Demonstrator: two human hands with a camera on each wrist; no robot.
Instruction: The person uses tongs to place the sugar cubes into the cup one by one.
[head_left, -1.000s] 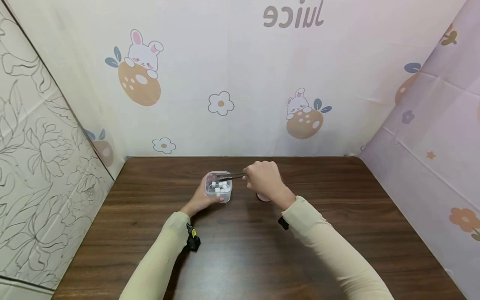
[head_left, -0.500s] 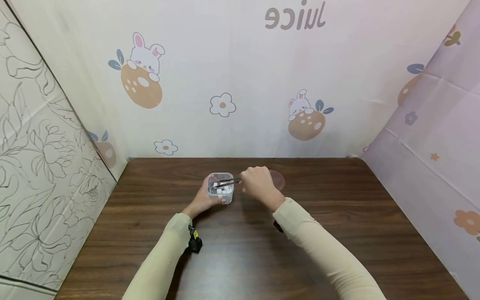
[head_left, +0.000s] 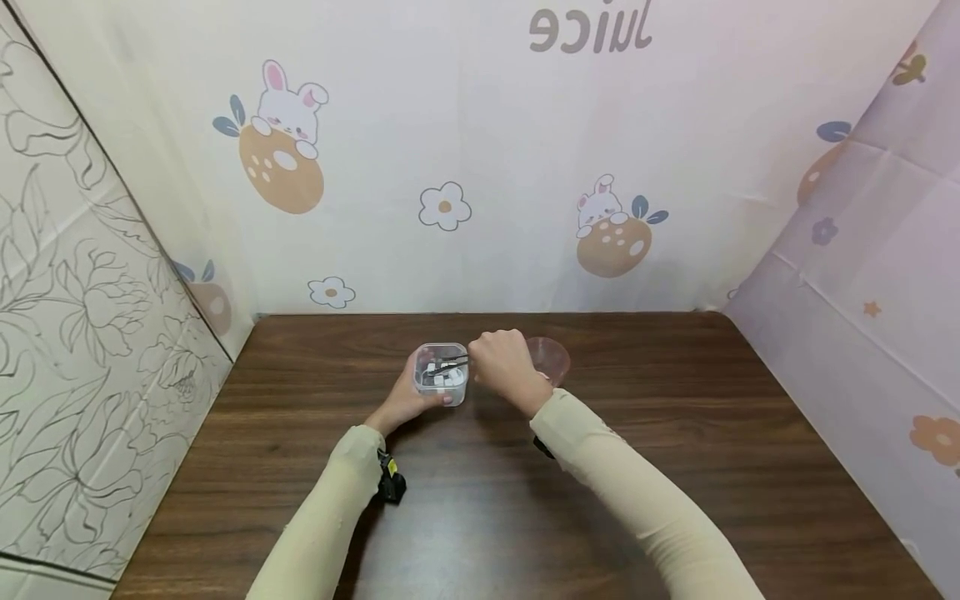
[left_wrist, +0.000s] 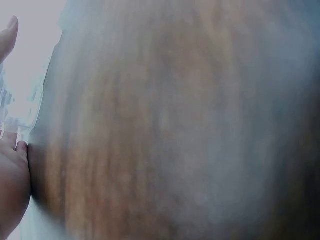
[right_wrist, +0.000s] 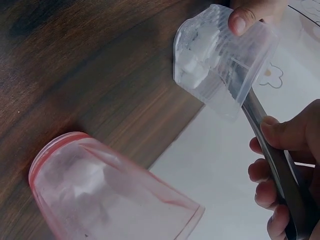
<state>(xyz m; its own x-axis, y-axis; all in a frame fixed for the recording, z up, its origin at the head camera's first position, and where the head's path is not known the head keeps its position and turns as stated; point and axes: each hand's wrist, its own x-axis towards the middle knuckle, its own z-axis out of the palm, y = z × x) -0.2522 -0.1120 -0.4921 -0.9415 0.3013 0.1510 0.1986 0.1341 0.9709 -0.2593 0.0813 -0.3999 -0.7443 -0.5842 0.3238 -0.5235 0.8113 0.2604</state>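
My left hand (head_left: 401,402) grips a small clear plastic container (head_left: 459,392) from its left side, thumb toward the front. Several white cubes (head_left: 442,381) lie inside. In my right hand (head_left: 504,364) is a pair of dark metal tongs (right_wrist: 272,150), fingers wrapped round the handle. The tips reach through the container's opening, among the cubes; whether they pinch one cannot be told. A transparent pinkish cup (right_wrist: 120,190) stands beside the right hand, partly hidden by it in the head view. Something white shows in its base. The left wrist view is mostly blurred tabletop.
Both arms reach over a dark brown wooden table (head_left: 465,517). A pale printed curtain (head_left: 375,150) rises right behind its far edge, with further covered walls to the left and right.
My right hand has moved left and brought the tongs deeper into the container. The pinkish cup, mostly hidden earlier, has come into view. The left hand holds still.
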